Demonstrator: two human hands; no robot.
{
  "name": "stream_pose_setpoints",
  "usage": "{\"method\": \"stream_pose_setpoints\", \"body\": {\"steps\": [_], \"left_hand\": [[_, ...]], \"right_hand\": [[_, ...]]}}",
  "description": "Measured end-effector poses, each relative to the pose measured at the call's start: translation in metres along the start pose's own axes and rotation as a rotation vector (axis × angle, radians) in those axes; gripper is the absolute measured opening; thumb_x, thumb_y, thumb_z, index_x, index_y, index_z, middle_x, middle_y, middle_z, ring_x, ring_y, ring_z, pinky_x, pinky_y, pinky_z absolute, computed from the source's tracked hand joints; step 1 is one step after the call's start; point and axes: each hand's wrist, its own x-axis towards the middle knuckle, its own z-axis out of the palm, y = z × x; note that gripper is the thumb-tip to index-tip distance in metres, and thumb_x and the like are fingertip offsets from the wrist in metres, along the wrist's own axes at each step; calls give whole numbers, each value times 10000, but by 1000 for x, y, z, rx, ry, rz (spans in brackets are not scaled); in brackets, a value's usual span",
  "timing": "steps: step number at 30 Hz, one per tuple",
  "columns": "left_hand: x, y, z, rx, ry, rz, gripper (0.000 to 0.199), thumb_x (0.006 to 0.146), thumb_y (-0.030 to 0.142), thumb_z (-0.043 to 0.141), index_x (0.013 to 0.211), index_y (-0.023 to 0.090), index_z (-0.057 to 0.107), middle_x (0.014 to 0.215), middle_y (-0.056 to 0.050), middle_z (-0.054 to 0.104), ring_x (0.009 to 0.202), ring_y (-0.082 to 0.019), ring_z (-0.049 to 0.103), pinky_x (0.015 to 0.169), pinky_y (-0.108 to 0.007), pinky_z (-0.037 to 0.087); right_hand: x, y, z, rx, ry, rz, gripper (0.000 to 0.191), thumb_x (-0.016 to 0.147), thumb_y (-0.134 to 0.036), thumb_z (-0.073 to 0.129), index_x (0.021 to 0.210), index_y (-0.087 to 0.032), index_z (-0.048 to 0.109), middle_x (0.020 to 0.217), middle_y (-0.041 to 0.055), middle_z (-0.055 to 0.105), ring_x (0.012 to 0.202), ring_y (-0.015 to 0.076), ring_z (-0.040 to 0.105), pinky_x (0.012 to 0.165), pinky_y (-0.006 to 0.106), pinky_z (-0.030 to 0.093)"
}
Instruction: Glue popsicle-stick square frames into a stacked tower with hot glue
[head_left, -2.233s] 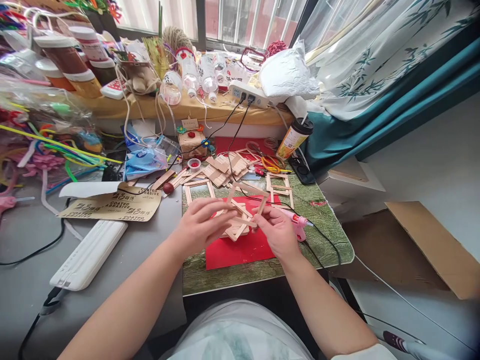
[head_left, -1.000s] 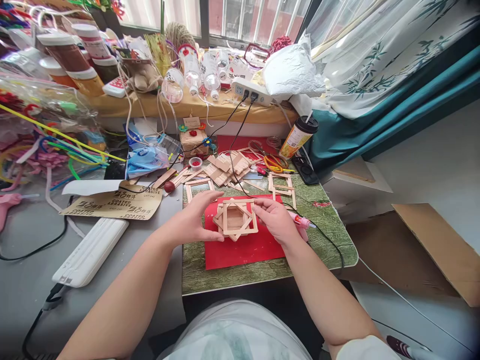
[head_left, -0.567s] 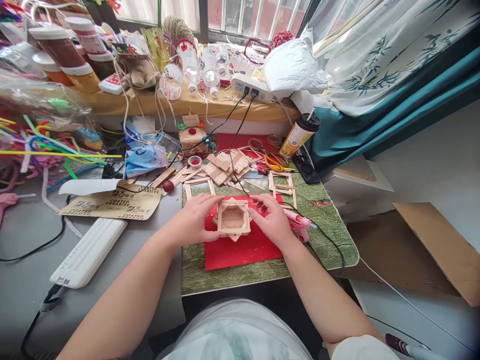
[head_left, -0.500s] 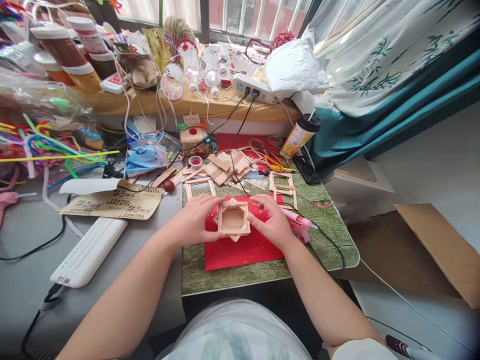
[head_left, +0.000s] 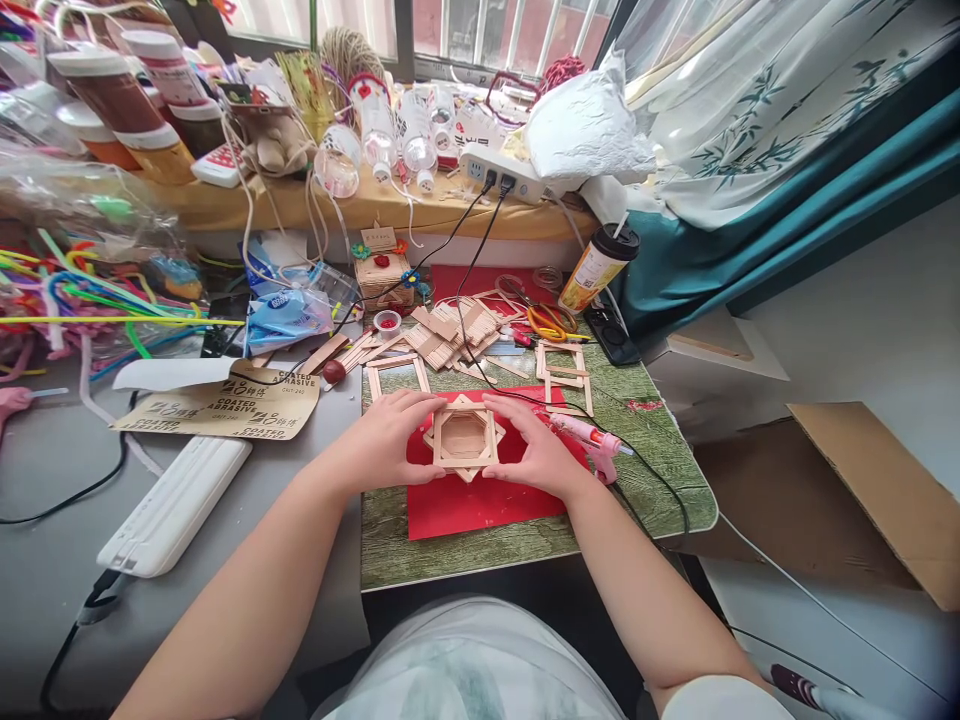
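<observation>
Whereas earlier the stacked square frame of pale wooden sticks (head_left: 463, 438) was lifted and tilted, it now lies flat on the red paper sheet (head_left: 480, 500). Left hand (head_left: 390, 440) and right hand (head_left: 534, 450) clasp its left and right sides; being square, it shows no long axis, its edges parallel to the table's near edge.

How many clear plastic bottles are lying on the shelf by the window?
3 that I can make out: one bottle on the left, one bottle in the middle, one bottle on the right. More may hide in the clutter behind them.

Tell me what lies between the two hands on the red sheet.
In the head view, a stacked wooden stick frame lies between the left hand and right hand, both touching its sides.
</observation>
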Motion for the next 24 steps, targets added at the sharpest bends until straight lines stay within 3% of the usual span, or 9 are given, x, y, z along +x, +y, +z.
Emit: {"method": "stream_pose_setpoints", "body": {"steps": [7, 24], "left_hand": [[2, 1, 2, -15, 8, 9, 829, 874, 611, 817, 1560, 238, 539, 1541, -157, 616, 1424, -378, 574, 1183, -554, 501], [1, 0, 4, -16, 22, 1, 863, 870, 659, 809, 1576, 254, 522, 1553, -152, 602, 1444, -376, 563, 1199, -554, 498]], "right_hand": [[0, 12, 7, 79, 20, 27, 1039, 738, -495, 1006, 1634, -468, 481, 1727, 16, 472, 1629, 364, 406, 1344, 580, 362], [-1, 10, 7, 152, 30, 88, 1055, 699, -489, 1029, 1622, -439, 521, 1722, 26, 491, 1627, 370, 418, 1345, 581, 366]]}}
